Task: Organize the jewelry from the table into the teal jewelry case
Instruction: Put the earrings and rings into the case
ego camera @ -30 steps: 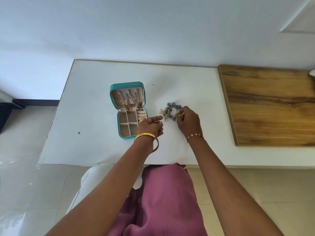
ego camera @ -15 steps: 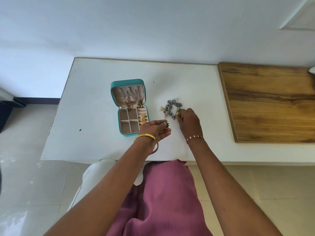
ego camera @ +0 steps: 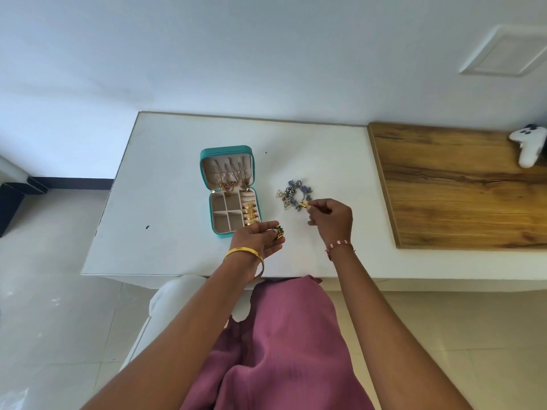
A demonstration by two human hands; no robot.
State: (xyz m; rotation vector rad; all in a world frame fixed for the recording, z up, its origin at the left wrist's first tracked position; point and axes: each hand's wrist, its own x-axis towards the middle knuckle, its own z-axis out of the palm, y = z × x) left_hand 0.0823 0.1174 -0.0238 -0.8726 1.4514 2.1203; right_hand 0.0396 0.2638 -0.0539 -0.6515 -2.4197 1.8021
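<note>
The teal jewelry case (ego camera: 207, 161) lies open on the white table (ego camera: 165, 184), with necklaces hung in its lid and several gold rings in its right-hand roll. A heap of blue and silver jewelry (ego camera: 296, 192) lies to the right of the case. My right hand (ego camera: 331, 220) pinches a small gold piece (ego camera: 303, 205) at the heap's near edge. My left hand (ego camera: 257, 238) sits palm up by the case's near right corner and holds a small dark green and gold piece (ego camera: 279, 232) in its fingers.
A wooden board (ego camera: 461, 190) covers the table's right part, with a white game controller (ego camera: 528, 149) on its far right. The table's near edge runs just behind my wrists. A white chair (ego camera: 171, 297) stands below it.
My right hand has lifted the small gold piece off the heap's near edge. My left hand has drawn back a little toward me, still holding its piece. The camera has tilted.
</note>
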